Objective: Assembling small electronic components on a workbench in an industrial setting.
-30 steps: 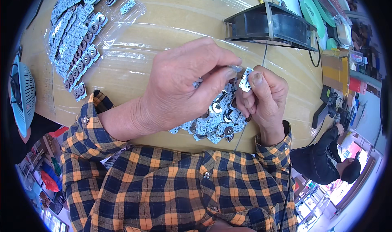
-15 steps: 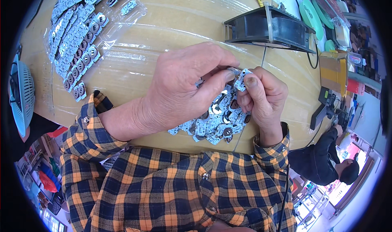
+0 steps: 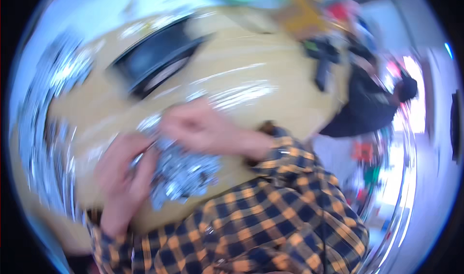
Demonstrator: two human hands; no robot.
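Observation:
The whole view is smeared by motion. My left hand [image 3: 123,170] is curled with thumb and fingers drawn together over the left side of a pile of small circuit boards [image 3: 186,175]. A pale blue-white bit, seemingly a small circuit board [image 3: 138,160], shows between its thumb and fingers. Above the pile, my right hand [image 3: 198,126] has its fingers folded in, close to the left fingertips. What it pinches is too blurred to make out. The round dark parts on the boards cannot be told apart now.
A black fan-like unit [image 3: 157,54] stands on the tan table [image 3: 232,114] beyond my hands. Blurred sheets of boards [image 3: 46,129] lie along the left. A yellow-brown box [image 3: 302,15] and a black device [image 3: 321,61] sit far right, near a person in dark clothing [image 3: 369,100].
The view has swung to the right, so the pile, fan unit and hands appear further left. My hands stay close together over the pile; the board between them is now blurred.

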